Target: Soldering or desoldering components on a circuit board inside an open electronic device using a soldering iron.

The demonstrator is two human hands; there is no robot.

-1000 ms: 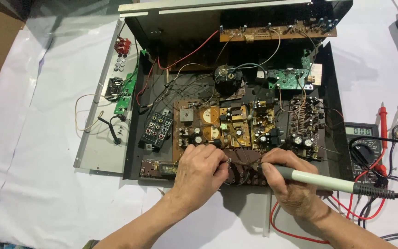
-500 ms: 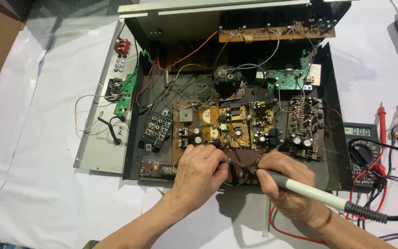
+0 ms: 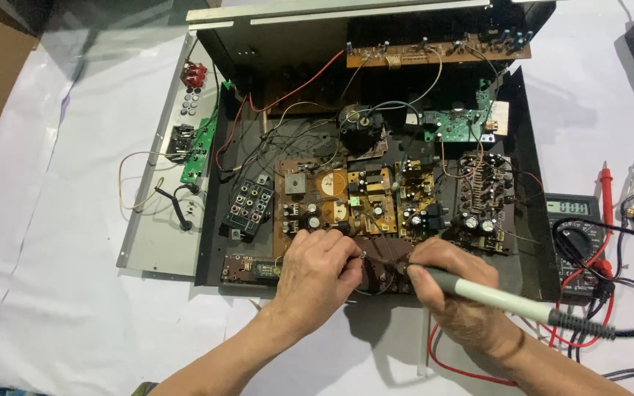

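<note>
Change: right hand point(image 3: 455, 290) and soldering iron point(image 3: 511, 299) have swung since a second ago; handle now runs down-right, cord end lower toward the near right.
Left hand point(image 3: 318, 273): unmoved, resting at near edge of chassis point(image 3: 530, 242); fingers pinched together on something small, too tiny to identify.
Right hand: grip clamped on soldering iron, pale handle; tip at the dark brown board point(image 3: 381, 257) near centre, between both hands.
Chassis: open, black, on white-covered bench point(image 3: 53, 293); orange-brown circuit board point(image 3: 339, 202) in its middle.
Multimeter point(image 3: 577, 235): right of chassis, red and black leads looped beside it.
Detached grey panel point(image 3: 159, 220): left of chassis, wired to it.
</note>
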